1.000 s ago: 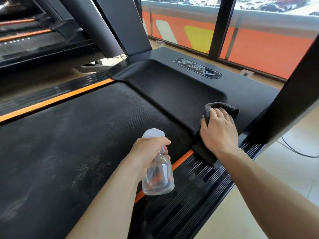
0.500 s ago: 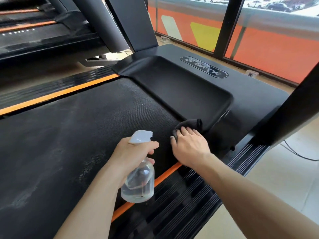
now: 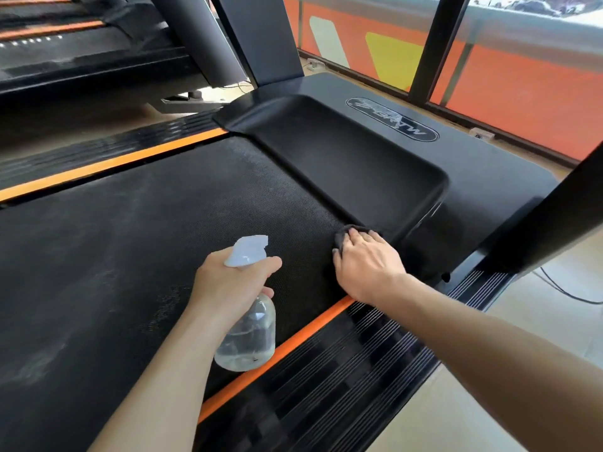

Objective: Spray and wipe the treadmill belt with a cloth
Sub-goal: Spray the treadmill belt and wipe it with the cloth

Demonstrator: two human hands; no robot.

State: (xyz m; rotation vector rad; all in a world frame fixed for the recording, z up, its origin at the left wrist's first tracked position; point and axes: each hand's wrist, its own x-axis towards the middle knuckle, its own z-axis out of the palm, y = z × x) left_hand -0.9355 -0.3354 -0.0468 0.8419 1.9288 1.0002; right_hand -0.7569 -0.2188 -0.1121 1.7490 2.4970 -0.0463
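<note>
The black treadmill belt [image 3: 137, 256] fills the left and middle of the view, dusty toward the left. My left hand [image 3: 228, 285] grips a clear spray bottle [image 3: 248, 340] with a white trigger head, held above the belt near its right edge. My right hand [image 3: 365, 269] presses flat on a dark cloth [image 3: 346, 231] lying on the belt's front right corner, right by the motor cover [image 3: 342, 164]. Most of the cloth is hidden under my hand.
An orange stripe [image 3: 293, 340] and a ribbed black side rail [image 3: 359, 370] run along the belt's right edge. A black upright [image 3: 561, 203] rises at the right, another [image 3: 261, 37] at the back. A second treadmill [image 3: 65, 53] stands at the left. A cable [image 3: 567, 291] lies on the floor.
My right hand has slid the cloth left, off the motor cover's side and onto the belt's front corner. My left hand with the bottle has shifted slightly left.
</note>
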